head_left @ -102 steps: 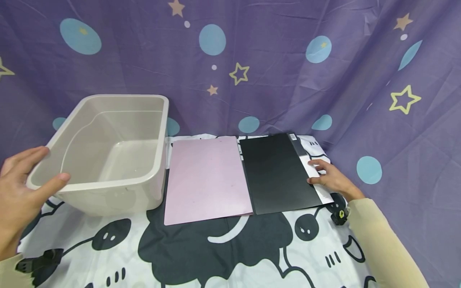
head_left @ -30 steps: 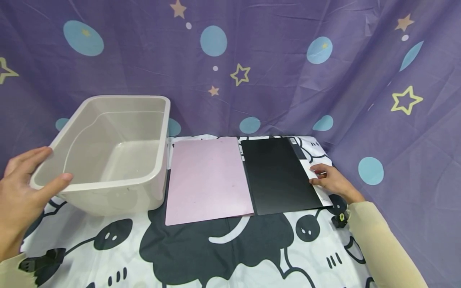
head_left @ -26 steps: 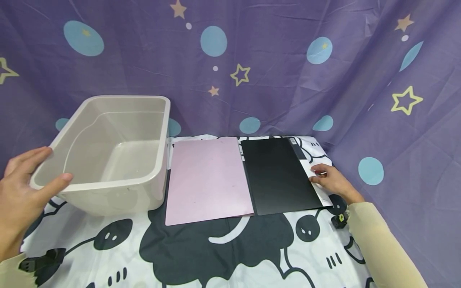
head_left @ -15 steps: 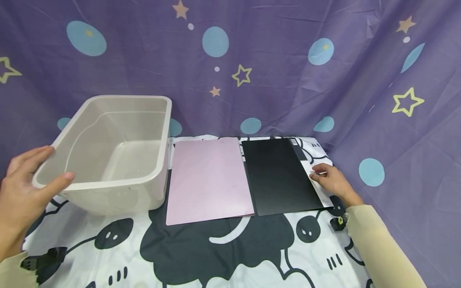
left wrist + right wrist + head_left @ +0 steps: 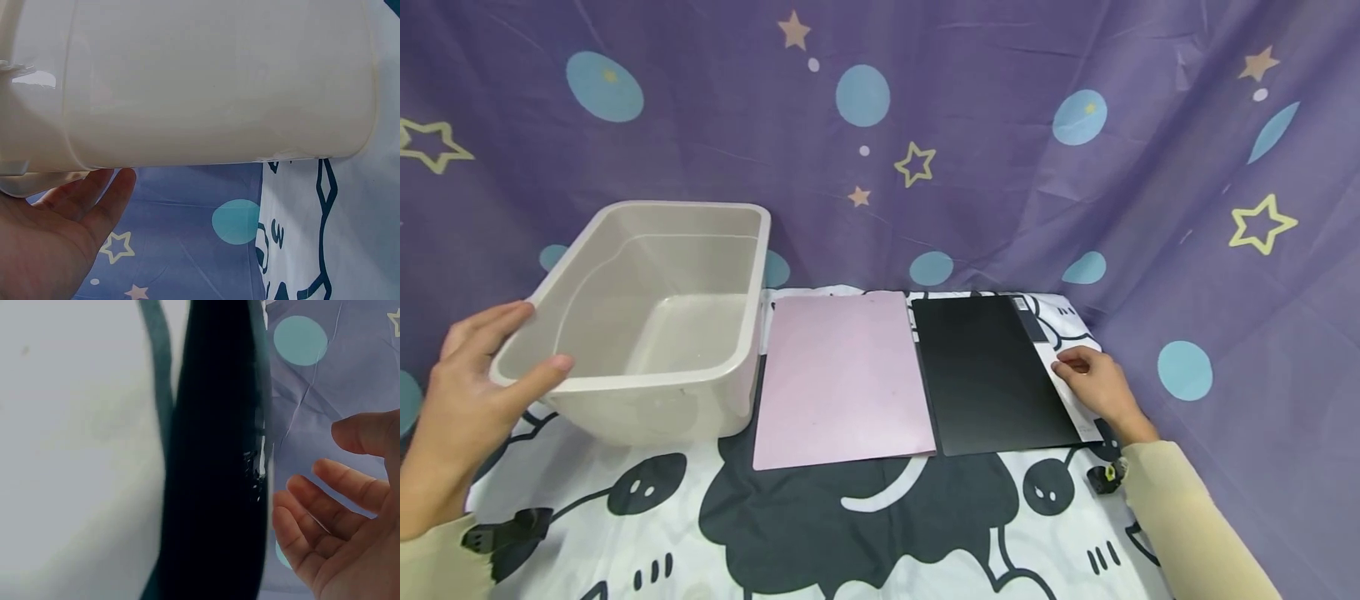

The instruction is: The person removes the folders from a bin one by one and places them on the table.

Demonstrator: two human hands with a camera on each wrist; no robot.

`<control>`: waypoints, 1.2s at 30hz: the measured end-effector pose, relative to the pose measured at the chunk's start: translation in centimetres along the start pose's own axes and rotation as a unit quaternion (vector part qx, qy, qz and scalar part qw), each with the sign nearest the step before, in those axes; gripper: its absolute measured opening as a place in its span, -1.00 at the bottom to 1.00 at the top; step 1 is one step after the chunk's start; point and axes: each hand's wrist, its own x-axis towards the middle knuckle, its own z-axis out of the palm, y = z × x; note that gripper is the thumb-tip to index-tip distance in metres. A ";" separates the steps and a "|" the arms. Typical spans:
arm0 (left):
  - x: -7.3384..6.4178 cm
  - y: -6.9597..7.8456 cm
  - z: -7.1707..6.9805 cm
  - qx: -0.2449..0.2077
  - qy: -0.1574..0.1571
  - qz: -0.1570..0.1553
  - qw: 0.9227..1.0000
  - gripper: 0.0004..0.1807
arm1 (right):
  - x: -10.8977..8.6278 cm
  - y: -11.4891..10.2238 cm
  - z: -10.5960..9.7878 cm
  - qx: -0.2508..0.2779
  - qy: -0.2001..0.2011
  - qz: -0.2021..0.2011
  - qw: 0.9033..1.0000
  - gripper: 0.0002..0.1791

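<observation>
Your left hand [image 5: 471, 375] grips the beige tub's [image 5: 655, 321] near-left rim, thumb over the edge. Your right hand [image 5: 1093, 383], fingers loosely curled, rests at the black folder's [image 5: 992, 375] right edge.

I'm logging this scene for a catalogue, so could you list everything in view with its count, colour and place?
tub: 1, beige plastic, left on the cloth, nothing in it.
pink sheet: 1, pale pink, flat, right of the tub.
black sheet: 1, black, flat, right of the pink sheet, with a white strip along its right edge.
table cloth: 1, white with black cartoon shapes, under everything.
backdrop: 1, purple with blue dots and stars, behind and at the right.
sleeves: 2, beige, at the bottom corners.
left hand: 1, holds the tub's near left corner, thumb on the rim.
right hand: 1, rests at the black sheet's right edge.
</observation>
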 end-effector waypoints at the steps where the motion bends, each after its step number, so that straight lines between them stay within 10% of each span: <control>1: 0.0 0.0 0.0 -0.002 0.001 0.001 1.000 -0.18 | 0.0 -0.1 0.0 0.000 0.006 -0.001 1.000 -0.69; 20: 0.4 -0.3 0.3 -0.005 0.009 0.007 1.000 -0.20 | -0.5 -3.6 0.9 0.054 0.029 -0.024 0.998 -0.75; 36: 0.4 0.2 1.0 -0.041 0.084 0.013 0.996 -0.25 | -2.2 -7.9 1.4 0.108 0.008 -0.067 0.992 -0.79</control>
